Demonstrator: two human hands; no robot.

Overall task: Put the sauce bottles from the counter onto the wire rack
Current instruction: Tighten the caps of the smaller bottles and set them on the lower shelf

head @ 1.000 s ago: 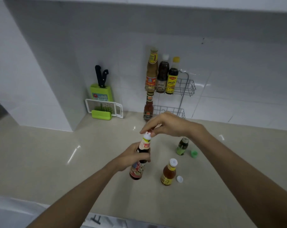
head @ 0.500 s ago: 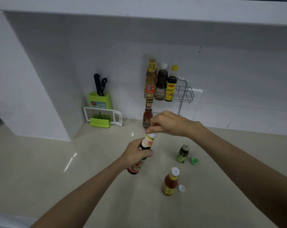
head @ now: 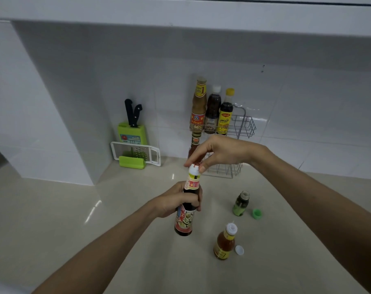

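My left hand (head: 176, 201) grips the middle of a dark sauce bottle (head: 185, 219) with a red label, held upright above the counter. My right hand (head: 220, 151) pinches its white cap (head: 193, 169) from above. A small green bottle (head: 240, 203) and an orange sauce bottle (head: 224, 242) stand on the counter to the right. The two-tier wire rack (head: 244, 126) stands against the back wall; its upper tier holds three tall bottles (head: 212, 109), and a red sauce bottle (head: 194, 143) stands on the lower tier, partly hidden by my right hand.
A loose green cap (head: 257, 214) and a loose white cap (head: 239, 250) lie beside the counter bottles. A green knife block (head: 132, 132) and a white grater (head: 137, 154) stand at the back left. A white cabinet side (head: 42, 124) juts out on the left.
The dark bottle has risen and come back upright after tilting. My right hand stays on its cap. The view has tilted up slightly.
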